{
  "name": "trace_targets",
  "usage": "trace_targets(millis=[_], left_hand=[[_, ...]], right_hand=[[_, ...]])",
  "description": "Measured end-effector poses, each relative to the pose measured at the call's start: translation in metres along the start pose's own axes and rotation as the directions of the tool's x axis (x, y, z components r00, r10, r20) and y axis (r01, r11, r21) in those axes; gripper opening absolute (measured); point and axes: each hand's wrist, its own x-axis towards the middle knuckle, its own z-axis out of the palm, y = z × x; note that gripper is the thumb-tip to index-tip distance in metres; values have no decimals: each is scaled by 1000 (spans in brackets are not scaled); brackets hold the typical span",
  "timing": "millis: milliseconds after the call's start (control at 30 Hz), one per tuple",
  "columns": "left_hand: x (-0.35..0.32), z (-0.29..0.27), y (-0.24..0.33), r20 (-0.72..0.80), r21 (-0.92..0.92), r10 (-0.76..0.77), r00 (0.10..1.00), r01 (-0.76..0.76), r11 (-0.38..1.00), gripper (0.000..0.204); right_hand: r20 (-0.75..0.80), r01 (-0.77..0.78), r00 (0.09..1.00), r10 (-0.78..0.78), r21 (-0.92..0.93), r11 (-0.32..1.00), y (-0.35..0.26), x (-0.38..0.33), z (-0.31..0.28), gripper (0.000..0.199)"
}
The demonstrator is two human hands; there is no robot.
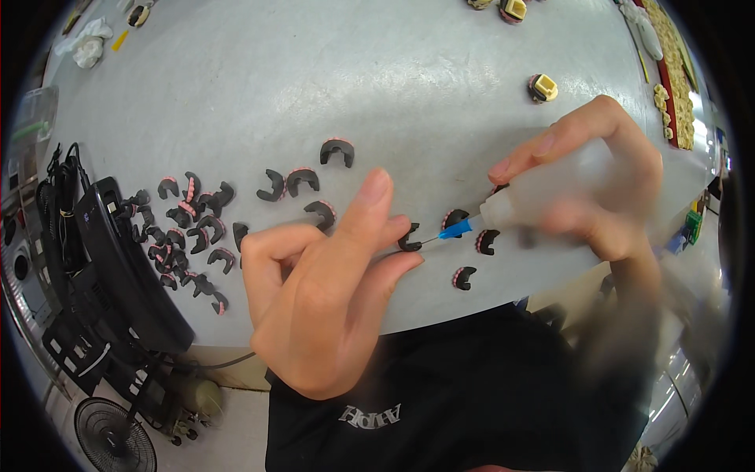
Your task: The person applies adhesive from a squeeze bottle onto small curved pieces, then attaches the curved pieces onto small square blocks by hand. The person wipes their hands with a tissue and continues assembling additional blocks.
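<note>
My left hand [322, 299] is closed on a small black horseshoe-shaped piece [408, 238], pinched at its fingertips. My right hand [605, 122] grips a whitish squeeze bottle [539, 193], part of it blurred. On the bottle's end is a blue needle tip [455, 229], its thin metal needle reaching to the held piece at the left fingertips. Close by on the table lie similar black pieces with pink beaded rims: one [487, 241] below the nozzle, another [464, 278] nearer me, and one [453, 219] partly behind the blue tip.
Many more horseshoe pieces [211, 228] lie loose at the left of the grey table [425, 71]. A cream-and-black block [543, 88] sits at the upper right, beyond my right hand. A black device [134, 267] with cables stands along the left edge; a red-edged tray [668, 75] is far right.
</note>
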Motion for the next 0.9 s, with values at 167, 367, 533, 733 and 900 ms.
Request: trace_targets(millis=[167,367,533,733,900], left_hand=[[0,1,1,-13,-7,-24,1000,24,1000,66],[0,1,1,-18,-15,-14,1000,14,1000,66],[0,0,2,-1,5,-26,1000,26,1000,67],[0,0,1,-3,2,-12,1000,12,1000,67],[-1,1,1,-13,-5,-3,1000,3,1000,66]], right_hand=[[-32,17,999,-18,-13,1000,1,2,1,43],[-25,33,999,-34,-31,999,2,2,1,46],[-45,18,999,-19,-9,1000,3,2,2,47],[-77,-24,997,24,-9,1000,-1,2,3,47],[-163,-73,983,82,59,996,-2,-2,-1,41]])
